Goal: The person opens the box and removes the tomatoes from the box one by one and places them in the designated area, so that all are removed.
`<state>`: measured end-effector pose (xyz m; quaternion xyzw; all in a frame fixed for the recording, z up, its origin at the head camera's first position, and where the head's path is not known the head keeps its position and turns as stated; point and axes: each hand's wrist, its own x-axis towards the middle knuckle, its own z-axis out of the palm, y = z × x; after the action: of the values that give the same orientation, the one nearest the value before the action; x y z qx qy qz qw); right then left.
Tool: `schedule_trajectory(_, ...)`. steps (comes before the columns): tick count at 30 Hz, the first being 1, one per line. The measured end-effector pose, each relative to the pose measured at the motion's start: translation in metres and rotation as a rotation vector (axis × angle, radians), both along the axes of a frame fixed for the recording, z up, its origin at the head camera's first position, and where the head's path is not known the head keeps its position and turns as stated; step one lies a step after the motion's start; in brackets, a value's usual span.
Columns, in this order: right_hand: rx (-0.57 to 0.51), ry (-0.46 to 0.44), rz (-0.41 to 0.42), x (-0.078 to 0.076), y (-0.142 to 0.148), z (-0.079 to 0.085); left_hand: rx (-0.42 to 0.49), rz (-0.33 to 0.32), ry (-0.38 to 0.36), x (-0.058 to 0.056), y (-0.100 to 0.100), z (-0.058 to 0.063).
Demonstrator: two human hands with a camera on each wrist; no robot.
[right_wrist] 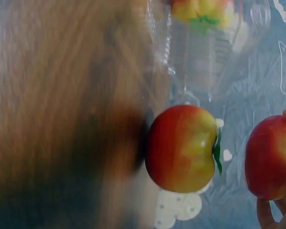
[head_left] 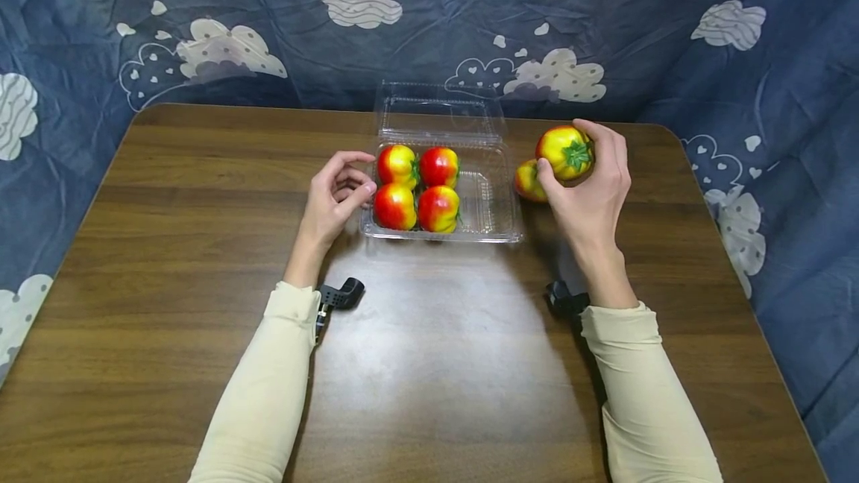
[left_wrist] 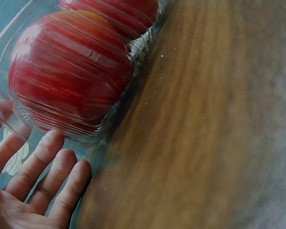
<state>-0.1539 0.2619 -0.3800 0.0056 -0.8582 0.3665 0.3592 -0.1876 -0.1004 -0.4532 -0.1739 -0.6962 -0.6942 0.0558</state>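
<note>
My right hand (head_left: 593,177) grips a round red-and-yellow fruit (head_left: 565,151) with a green leafy top between thumb and fingers, right of the clear plastic container (head_left: 486,233). Just under and beside it on the table is a second such fruit (head_left: 529,181), which shows whole in the right wrist view (right_wrist: 181,148). Several like fruits (head_left: 438,209) fill the left and middle of the container; its right part holds none. At the container's left side is my left hand (head_left: 335,188), fingers loosely bent. The left wrist view has its fingertips (left_wrist: 52,140) right at the clear wall.
The container's hinged lid (head_left: 439,110) stands open toward the table's back edge. Around the wooden table (head_left: 436,364) hangs blue cloth (head_left: 429,21) with cloud prints. A black wrist camera sits on each wrist, beside cream sleeves (head_left: 258,386).
</note>
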Motion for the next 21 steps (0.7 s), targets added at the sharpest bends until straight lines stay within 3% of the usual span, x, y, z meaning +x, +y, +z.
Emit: schedule_trajectory(21, 0.001, -0.195, -0.152, -0.004, 0.047, -0.007, -0.010, 0.006, 0.000, -0.001, 0.000, 0.001)
